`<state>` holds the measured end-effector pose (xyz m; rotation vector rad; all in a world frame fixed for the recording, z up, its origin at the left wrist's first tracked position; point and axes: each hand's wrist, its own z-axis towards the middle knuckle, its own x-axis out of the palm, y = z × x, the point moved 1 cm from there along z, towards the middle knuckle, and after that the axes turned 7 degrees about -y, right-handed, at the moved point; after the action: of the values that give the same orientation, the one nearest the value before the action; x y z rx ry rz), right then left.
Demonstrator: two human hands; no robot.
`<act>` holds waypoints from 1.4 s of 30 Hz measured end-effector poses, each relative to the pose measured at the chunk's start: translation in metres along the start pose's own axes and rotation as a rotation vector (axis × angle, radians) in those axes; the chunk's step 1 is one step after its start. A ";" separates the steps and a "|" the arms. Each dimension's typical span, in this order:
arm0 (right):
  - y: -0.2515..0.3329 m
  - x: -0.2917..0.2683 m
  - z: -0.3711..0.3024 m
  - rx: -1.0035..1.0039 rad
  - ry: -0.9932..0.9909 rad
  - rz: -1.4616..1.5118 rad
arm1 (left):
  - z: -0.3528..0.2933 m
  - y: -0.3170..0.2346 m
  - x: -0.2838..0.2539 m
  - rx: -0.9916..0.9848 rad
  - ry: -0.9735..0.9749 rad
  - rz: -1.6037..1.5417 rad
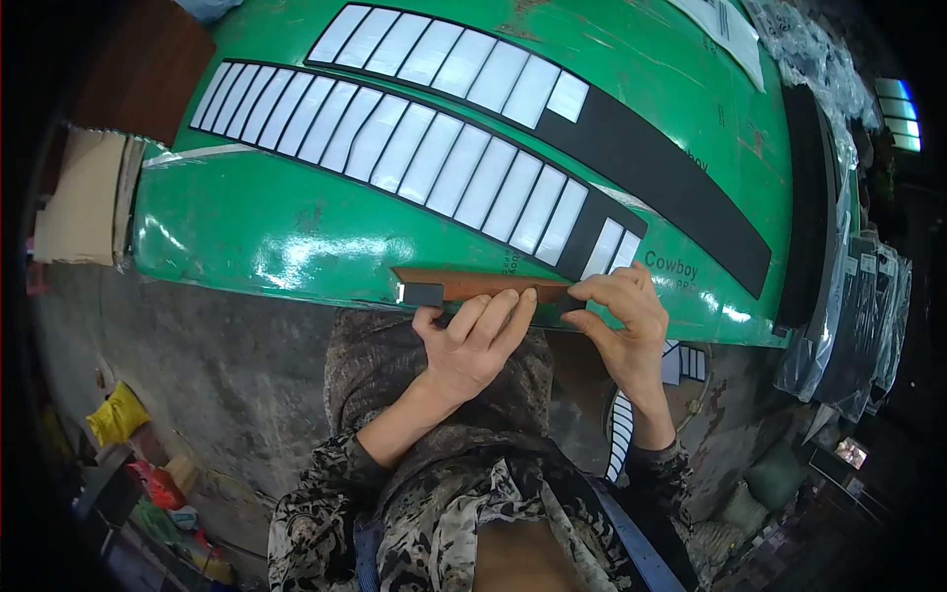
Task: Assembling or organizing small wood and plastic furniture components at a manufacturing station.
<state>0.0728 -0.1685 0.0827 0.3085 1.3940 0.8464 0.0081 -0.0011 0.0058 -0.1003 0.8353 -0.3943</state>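
At the near edge of the green table my left hand curls its fingers over a reddish-brown strip. A small dark block with a pale end lies at the strip's left end, against my left thumb. At the strip's right end, my right hand pinches a small dark piece between thumb and fingers. Just beyond lies a black strip bearing a row of white rectangles. Behind it is a second curved black strip, with white rectangles on its left part only.
The green tabletop ends close in front of me. Brown boards stand at the left. Plastic-wrapped dark panels hang at the right edge. Below the right side is another white-marked strip. A yellow bag sits on the floor.
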 end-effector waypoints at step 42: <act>-0.008 0.008 0.011 -0.176 -0.019 -0.088 | 0.003 0.001 0.000 0.039 0.005 -0.005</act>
<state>0.0852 -0.1654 0.0740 0.1192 1.2967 0.8847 0.0103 -0.0001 0.0073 -0.0653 0.8321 -0.4160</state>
